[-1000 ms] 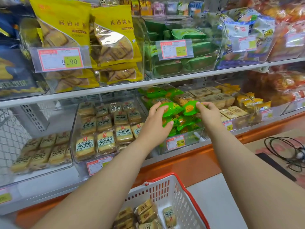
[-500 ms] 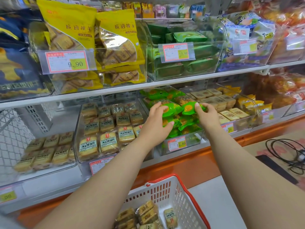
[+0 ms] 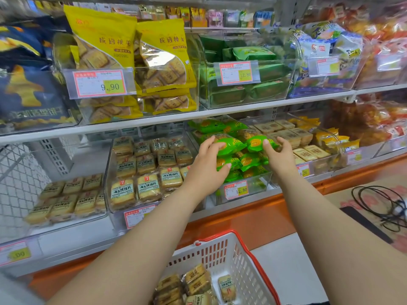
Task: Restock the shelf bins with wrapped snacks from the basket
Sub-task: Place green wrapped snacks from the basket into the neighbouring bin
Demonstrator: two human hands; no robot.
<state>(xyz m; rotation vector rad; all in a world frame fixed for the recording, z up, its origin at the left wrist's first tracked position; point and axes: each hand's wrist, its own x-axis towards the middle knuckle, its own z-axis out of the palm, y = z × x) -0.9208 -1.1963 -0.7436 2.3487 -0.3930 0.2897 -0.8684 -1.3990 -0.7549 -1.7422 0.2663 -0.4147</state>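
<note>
Green wrapped snacks (image 3: pixel 233 148) fill the clear bin (image 3: pixel 259 183) at the lower shelf's front edge. Our left hand (image 3: pixel 209 166) curls its fingers round one packet on top; our right hand (image 3: pixel 279 155) pinches the packet beside it. More snacks (image 3: pixel 196 280), tan ones, lie in the white basket (image 3: pixel 240 260) below our arms.

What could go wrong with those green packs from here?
1. The green packs are heaped above the rim of the clear bin; shifting them with the left hand and right hand may spill some over the front.
2. The basket holds tan packs, which could get mixed in.
</note>
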